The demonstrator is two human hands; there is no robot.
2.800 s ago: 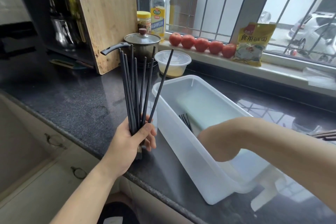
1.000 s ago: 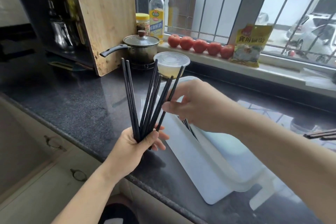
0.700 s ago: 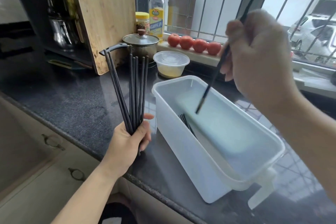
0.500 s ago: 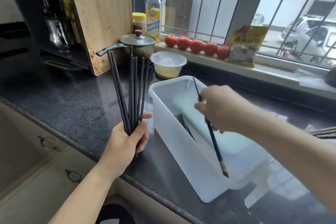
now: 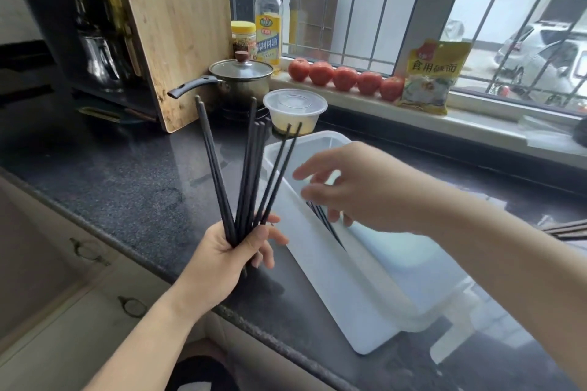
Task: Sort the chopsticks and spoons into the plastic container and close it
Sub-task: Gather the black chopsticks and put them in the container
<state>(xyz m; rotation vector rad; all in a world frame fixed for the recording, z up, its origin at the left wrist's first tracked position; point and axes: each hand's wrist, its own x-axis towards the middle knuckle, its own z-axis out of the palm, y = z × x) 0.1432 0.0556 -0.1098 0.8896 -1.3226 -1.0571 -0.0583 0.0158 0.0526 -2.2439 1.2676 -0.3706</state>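
Countertop of dark speckled stone is seen from above, running along a barred window with parked cars outside. Pale cabinet fronts with ring pulls are set below its front edge.

A fanned bundle of black chopsticks is gripped upright in the left hand, fingers curled round the lower ends, just left of the container. A long white plastic container is placed on the counter with its lid off; a few more black chopsticks are seen lying inside it, partly hidden. The right hand is held above the container's far end with fingers spread wide and relaxed, holding nothing, reaching toward the bundle; it is slightly blurred.

A large wooden cutting board is leaned upright at the back left. Beside it a small pot with a glass lid and dark handle is set, and a round clear tub with a lid is placed in front. On the window sill a jar, a tall bottle, a row of five tomatoes and a yellow packet are lined up.
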